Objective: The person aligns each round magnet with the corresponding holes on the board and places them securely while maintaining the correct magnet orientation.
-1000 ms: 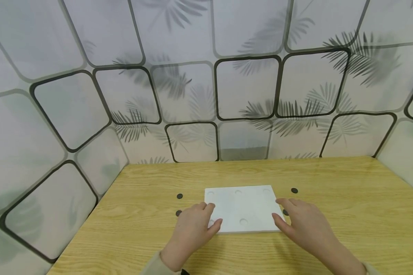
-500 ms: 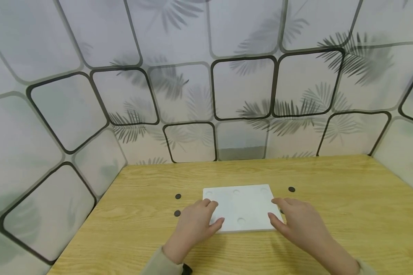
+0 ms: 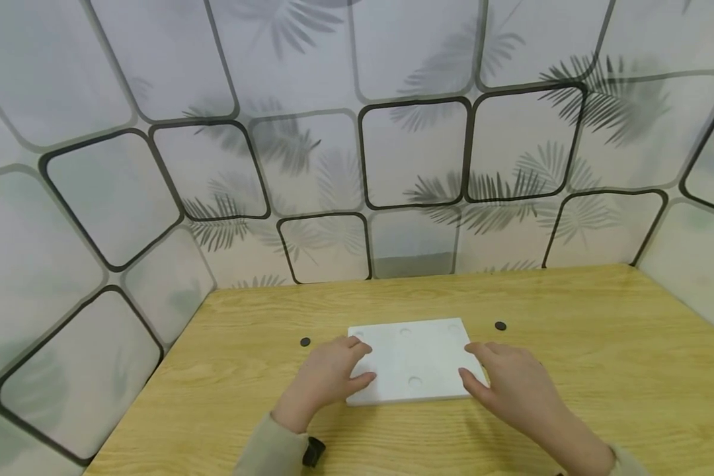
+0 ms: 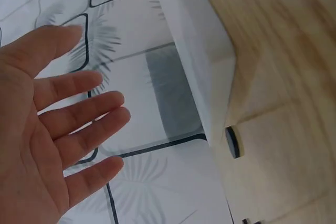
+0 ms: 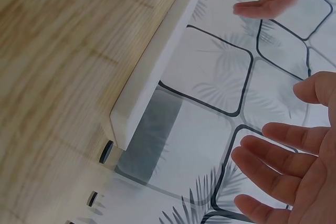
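A white rectangular board (image 3: 419, 360) with shallow round recesses lies flat on the wooden table. My left hand (image 3: 330, 373) hovers by its left side, fingers loosely bent and thumb apart. The left wrist view shows that hand held away from the board's edge, with nothing in its palm. On the other side my right hand (image 3: 517, 380) is held over the board's right edge in the same relaxed way. Its fingers (image 5: 273, 177) are spread and hold nothing in the right wrist view. Part of the board's left side is hidden under my left hand.
Small black discs lie on the table (image 3: 607, 370) beside the board: one disc (image 3: 305, 342) at the left and another disc (image 3: 500, 326) at the back right. A patterned cloth wall (image 3: 416, 145) rises behind the table. A black strap piece (image 3: 313, 452) shows by the left sleeve.
My left hand has shifted a little left, uncovering the board's near left corner and covering a black disc. The head view has turned slightly; the right hand stays about the same over the board's edge.
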Motion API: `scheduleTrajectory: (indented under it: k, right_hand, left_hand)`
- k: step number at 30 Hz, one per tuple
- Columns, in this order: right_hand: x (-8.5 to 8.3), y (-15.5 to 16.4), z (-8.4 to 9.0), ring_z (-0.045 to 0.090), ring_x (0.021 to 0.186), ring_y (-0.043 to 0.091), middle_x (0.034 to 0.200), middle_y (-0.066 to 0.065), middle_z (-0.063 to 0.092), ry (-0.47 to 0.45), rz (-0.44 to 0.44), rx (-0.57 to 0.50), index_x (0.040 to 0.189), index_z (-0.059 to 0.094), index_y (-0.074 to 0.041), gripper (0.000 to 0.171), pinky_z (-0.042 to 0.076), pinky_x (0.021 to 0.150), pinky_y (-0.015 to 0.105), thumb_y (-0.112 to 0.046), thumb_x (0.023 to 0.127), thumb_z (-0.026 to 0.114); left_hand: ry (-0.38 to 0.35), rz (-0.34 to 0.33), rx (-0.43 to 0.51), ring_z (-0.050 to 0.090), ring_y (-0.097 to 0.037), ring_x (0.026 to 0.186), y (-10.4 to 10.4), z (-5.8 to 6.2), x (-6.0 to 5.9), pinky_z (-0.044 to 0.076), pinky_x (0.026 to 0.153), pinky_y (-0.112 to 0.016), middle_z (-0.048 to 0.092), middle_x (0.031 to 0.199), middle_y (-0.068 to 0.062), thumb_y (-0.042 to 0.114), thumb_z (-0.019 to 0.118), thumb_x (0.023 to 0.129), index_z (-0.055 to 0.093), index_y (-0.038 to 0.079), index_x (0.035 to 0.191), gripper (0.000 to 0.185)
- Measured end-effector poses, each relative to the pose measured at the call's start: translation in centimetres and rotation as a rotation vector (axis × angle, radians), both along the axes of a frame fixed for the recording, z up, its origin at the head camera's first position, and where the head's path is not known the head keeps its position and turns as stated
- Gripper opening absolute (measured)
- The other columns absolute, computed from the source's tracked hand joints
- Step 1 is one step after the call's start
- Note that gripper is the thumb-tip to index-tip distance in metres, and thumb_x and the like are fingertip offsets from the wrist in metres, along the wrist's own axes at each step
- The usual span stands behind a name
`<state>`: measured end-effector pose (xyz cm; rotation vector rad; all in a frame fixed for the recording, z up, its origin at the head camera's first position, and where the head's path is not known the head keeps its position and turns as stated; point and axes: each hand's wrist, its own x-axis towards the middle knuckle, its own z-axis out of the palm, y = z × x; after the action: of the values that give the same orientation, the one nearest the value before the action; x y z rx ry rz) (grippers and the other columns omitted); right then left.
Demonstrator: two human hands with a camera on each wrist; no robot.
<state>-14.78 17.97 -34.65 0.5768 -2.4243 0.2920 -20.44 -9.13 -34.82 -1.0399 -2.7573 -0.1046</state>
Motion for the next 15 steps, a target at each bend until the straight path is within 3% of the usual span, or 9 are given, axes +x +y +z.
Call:
scheduleTrajectory:
  k: [8,15]
  right_hand:
    - [-0.24,0.04,-0.08,0.058,0.057,0.017,0.075,0.002,0.064,0.039,0.019,-0.001,0.089,0.063,-0.006,0.026,0.047,0.049,0.031,-0.021,0.068,0.069]
    - [-0.24,-0.05,-0.15,0.059,0.059,0.019,0.077,0.003,0.064,0.004,0.002,-0.003,0.089,0.063,-0.007,0.026,0.048,0.049,0.032,-0.021,0.069,0.069]
  left_hand:
    - [-0.148,-0.009,-0.024,0.055,-0.014,0.095,0.09,-0.51,-0.42,0.048,0.076,-0.028,0.057,0.106,-0.001,0.040,0.060,0.081,0.061,0.010,0.110,0.042]
    - [-0.222,-0.011,-0.036,0.054,-0.013,0.096,-0.16,-0.71,-0.35,0.048,0.076,-0.025,0.056,0.106,0.002,0.042,0.063,0.079,0.061,0.011,0.111,0.045]
